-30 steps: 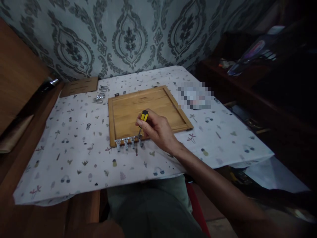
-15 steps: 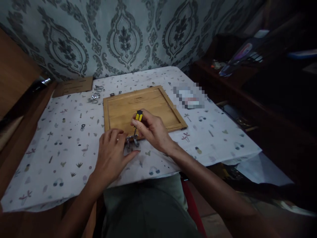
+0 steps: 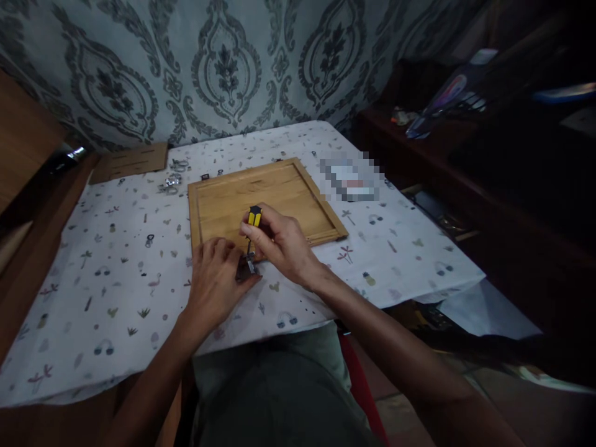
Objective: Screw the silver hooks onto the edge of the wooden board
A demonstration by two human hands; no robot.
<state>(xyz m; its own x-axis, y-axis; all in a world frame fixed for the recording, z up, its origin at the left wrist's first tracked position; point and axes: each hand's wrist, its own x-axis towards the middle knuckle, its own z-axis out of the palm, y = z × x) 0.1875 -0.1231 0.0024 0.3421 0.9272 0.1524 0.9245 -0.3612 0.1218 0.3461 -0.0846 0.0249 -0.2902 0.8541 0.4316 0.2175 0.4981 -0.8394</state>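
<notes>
A framed wooden panel point(image 3: 261, 195) lies on the patterned cloth. My right hand point(image 3: 282, 239) is closed around the yellow and black handle of a screwdriver point(image 3: 254, 216), its shaft pointing down at a metal hinge point(image 3: 251, 263) on the panel's near edge. My left hand point(image 3: 218, 273) rests at the panel's near left corner, its thumb and fingers around the hinge and pressing on it. Part of the hinge is hidden by my left fingers, and the screwdriver's tip is too small to make out.
Several metal hinges point(image 3: 172, 180) lie at the back left, beside a piece of brown cardboard point(image 3: 133, 162). A blurred-out item point(image 3: 351, 180) is right of the panel. A bottle point(image 3: 447, 96) stands on the dark furniture at the right.
My left thumb has moved in closer to the hinge. The whole view has shifted slightly; my right hand still holds the screwdriver at the hinge.
</notes>
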